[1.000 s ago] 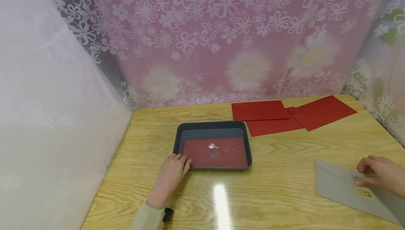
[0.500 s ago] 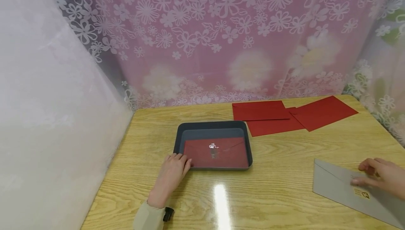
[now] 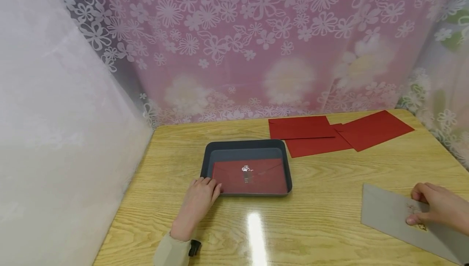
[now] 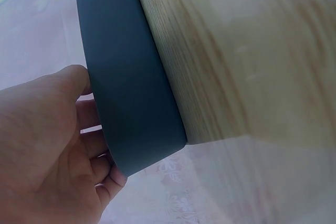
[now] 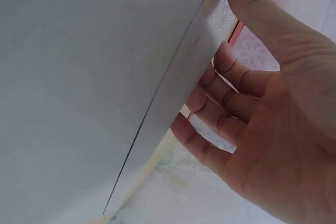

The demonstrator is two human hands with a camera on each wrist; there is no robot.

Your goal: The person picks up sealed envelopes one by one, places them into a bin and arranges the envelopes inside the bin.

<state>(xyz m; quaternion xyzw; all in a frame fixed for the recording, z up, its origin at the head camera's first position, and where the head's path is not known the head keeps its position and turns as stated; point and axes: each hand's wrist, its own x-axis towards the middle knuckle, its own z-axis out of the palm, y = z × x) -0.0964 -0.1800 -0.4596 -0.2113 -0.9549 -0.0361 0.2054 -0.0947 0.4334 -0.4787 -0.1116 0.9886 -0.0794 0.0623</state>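
A left hand [image 3: 199, 197] grips the near left corner of a dark tray [image 3: 245, 154] on a wooden table [image 3: 322, 217]. Inside lies a red envelope [image 3: 253, 178], its white flower and script too small to read. Just beyond, three overlapping envelopes [image 3: 318, 146]. Far right, well apart from the tray, a grey envelope [image 3: 384, 209], its gold print [image 3: 422, 227] partly hidden, is pinched by a right hand [image 3: 437, 206].

The grey envelope [image 3: 384, 207] looks like smooth, matt paper, as do the red envelopes [image 3: 300, 128]. The dark tray [image 3: 245, 153] has a smooth, dull finish; the wood-grained counter [image 3: 322, 221] is smooth and glossy.
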